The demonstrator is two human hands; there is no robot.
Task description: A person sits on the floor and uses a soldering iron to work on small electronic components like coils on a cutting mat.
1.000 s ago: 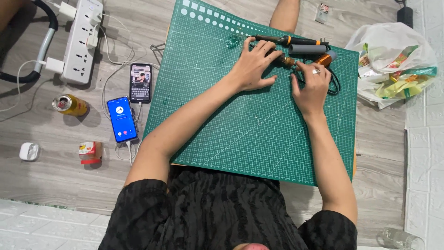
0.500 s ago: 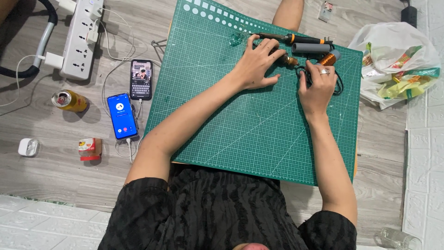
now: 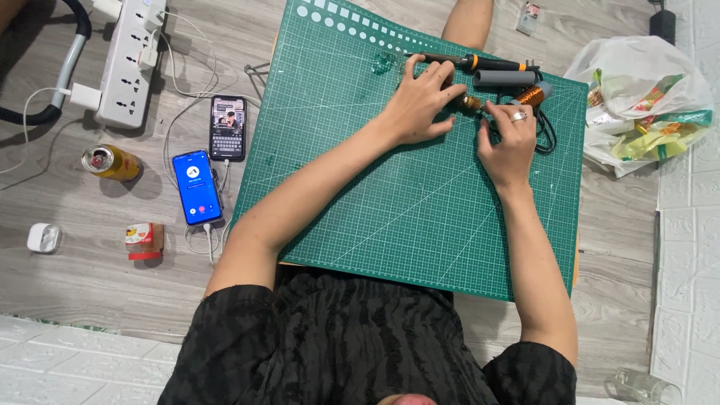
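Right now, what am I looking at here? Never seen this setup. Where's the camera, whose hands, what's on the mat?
One camera, worn on the person's head, looks straight down. No robot: both hands are the wearer's own. They work at the far edge of a green cutting mat laid on a wood-look floor. The left hand and right hand pinch a small copper wire coil between them. Beyond lie a soldering iron, a grey cylinder and a second coil. Left of the mat: two phones, a drink can, a power strip. Right: a plastic bag.
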